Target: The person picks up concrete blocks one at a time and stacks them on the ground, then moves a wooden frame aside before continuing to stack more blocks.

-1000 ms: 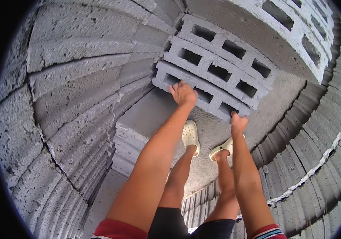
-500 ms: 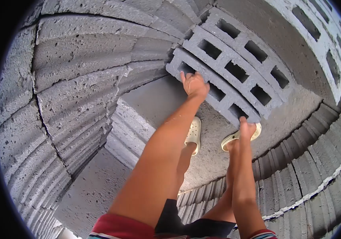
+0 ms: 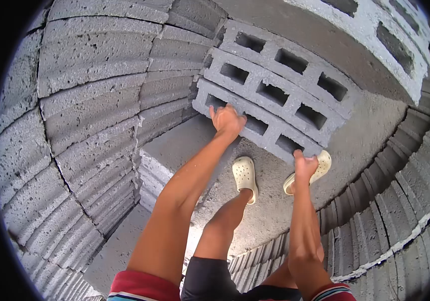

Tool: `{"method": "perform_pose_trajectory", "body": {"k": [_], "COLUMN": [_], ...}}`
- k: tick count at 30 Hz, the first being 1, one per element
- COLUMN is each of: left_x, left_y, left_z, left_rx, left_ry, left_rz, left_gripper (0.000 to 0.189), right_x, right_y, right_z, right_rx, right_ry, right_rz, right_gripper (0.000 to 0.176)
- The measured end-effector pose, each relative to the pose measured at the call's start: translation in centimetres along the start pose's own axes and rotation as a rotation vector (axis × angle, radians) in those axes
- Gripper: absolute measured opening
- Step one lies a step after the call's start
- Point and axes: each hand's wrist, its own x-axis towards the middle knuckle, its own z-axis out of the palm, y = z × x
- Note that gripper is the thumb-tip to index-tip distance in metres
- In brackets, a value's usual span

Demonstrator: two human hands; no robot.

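A grey hollow concrete block (image 3: pixel 273 134) lies nearest me, with three rectangular holes facing up. My left hand (image 3: pixel 227 122) grips its near side toward the left end, thumb at the first hole and the other fingers partly hidden. On its right end my right hand (image 3: pixel 305 166) is closed, the thumb at the rim of the third hole and the remaining fingers out of sight. Directly behind, a second concrete block (image 3: pixel 291 102) sits against it, and a third concrete block (image 3: pixel 269 51) lies farther back.
Stacked blocks (image 3: pixel 99 55) form a wall on the left. Another stack (image 3: pixel 370 35) rises at the upper right, and a curved row of blocks (image 3: pixel 405 210) runs along the right. My feet in cream clogs (image 3: pixel 245 175) stand on the concrete floor (image 3: pixel 270 210). A low block ledge (image 3: pixel 169 145) is at left.
The view has shifted, so the blocks and my hands appear farther left and lower. The dark gap behind the nearest block looks narrower. Both hands keep their hold on it.
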Motion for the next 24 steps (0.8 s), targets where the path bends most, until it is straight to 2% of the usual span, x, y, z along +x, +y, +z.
{"method": "perform_pose_trajectory", "body": {"k": [2,4,7,8,13,15,17,18,20,21,22,24], "left_x": [0.2,0.1,0.9,1.1,1.5,1.3,1.3,1.2,1.5,1.5,1.7,2.0], "left_y": [-0.1,-0.1,-0.3,-0.5,-1.1,-1.2,-1.0,-1.0,-0.8,-0.7,-0.5,-0.3], "left_z": [-0.1,-0.4,0.7,0.8,1.7,1.6,1.5,1.1,2.0,2.6,2.8,4.5], "left_rx": [0.016,0.011,0.004,0.003,-0.002,-0.012,-0.014,-0.001,0.030,0.045,0.047,0.068], "left_ry": [0.024,-0.036,-0.023,-0.017,0.058,0.048,0.072,0.021,0.069,0.096,0.030,0.117], "left_rz": [0.008,0.019,0.047,0.047,0.094,0.103,0.094,0.094,0.052,0.036,-0.009,-0.062], "left_gripper": [0.036,0.033,0.030,0.030,0.025,0.032,0.037,0.044,0.046,0.046,0.049,0.052], "right_x": [-0.9,-1.3,-0.3,0.1,-1.4,-2.0,-3.2,-3.7,-3.1,-2.0,-0.9,0.4], "right_y": [-2.2,-0.9,2.1,3.4,-1.1,-2.1,-4.9,-5.9,-4.9,-3.6,-2.3,-0.3], "right_z": [-0.3,-0.3,0.7,1.2,1.1,1.3,1.2,1.2,0.9,0.9,1.0,0.8], "right_rx": [0.237,0.406,0.294,0.300,0.492,0.542,0.493,0.470,0.300,0.201,0.101,-0.143], "right_ry": [-0.004,-0.027,-0.019,-0.050,-0.049,-0.038,-0.047,-0.045,-0.063,-0.049,-0.032,0.019], "right_rz": [-0.005,-0.020,0.022,-0.055,0.133,0.176,0.135,0.112,0.146,0.102,0.059,-0.060], "right_gripper": [0.041,0.039,0.038,0.038,0.033,0.033,0.033,0.033,0.034,0.032,0.031,0.038]}}
